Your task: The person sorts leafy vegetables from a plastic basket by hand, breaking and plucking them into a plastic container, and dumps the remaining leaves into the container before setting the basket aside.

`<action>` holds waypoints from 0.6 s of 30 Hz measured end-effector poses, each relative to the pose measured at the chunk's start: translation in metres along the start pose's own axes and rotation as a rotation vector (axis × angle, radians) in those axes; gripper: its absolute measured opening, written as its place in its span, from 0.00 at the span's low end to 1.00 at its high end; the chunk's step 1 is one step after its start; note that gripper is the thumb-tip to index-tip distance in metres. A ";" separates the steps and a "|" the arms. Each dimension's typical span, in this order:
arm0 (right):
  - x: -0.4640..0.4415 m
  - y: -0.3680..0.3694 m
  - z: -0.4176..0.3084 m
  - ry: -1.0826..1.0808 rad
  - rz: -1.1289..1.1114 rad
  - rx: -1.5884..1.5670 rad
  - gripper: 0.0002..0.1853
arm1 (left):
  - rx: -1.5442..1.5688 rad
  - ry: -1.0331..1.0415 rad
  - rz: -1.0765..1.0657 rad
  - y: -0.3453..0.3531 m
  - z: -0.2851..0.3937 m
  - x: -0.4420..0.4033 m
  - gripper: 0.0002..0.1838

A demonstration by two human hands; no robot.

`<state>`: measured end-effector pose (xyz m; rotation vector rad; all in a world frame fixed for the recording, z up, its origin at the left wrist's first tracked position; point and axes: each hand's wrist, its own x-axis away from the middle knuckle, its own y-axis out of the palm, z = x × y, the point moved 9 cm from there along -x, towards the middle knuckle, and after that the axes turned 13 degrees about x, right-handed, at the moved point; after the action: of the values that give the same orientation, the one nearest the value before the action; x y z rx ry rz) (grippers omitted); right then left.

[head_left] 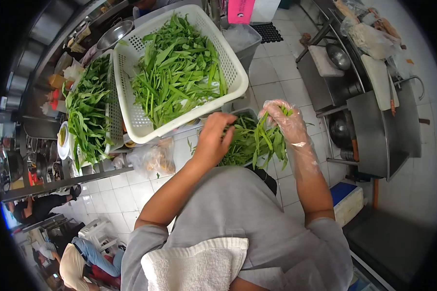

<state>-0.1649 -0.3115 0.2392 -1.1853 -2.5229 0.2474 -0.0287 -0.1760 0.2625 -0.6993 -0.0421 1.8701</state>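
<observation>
My right hand [282,116], in a clear plastic glove, is closed around a bunch of leafy green stems [267,138], likely water spinach, whose leaves hang down. Bare, my left hand [213,138] hovers by the near rim of a white perforated basket [179,127]; its fingers are loosely bent, the thumb stands apart, and no item shows in it. Cut greens [175,72] fill much of that basket. Below and between my hands lies a further pile of greens [238,145], in a container mostly hidden by the leaves and my body.
A second basket of long-leaved greens [90,106] stands on the left. Beyond the big basket is a grey bin [245,46]. Steel counters [374,131] with pans line the right. A clear bag [153,157] sits near the left counter edge. Other people [77,264] are at lower left.
</observation>
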 end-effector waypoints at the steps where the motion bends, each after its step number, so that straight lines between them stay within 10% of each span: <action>1: 0.000 0.003 -0.004 -0.033 -0.016 -0.037 0.15 | -0.029 0.062 -0.098 0.011 0.001 -0.002 0.25; 8: -0.001 0.009 0.000 -0.043 0.065 -0.165 0.13 | -0.139 0.132 -0.174 0.038 0.031 0.001 0.38; 18: 0.008 0.025 0.013 0.116 0.219 -0.103 0.12 | -0.145 0.346 -0.158 0.043 0.030 0.021 0.12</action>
<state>-0.1570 -0.2899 0.2221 -1.4740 -2.3310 0.0982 -0.0840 -0.1665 0.2626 -1.0805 -0.0093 1.5859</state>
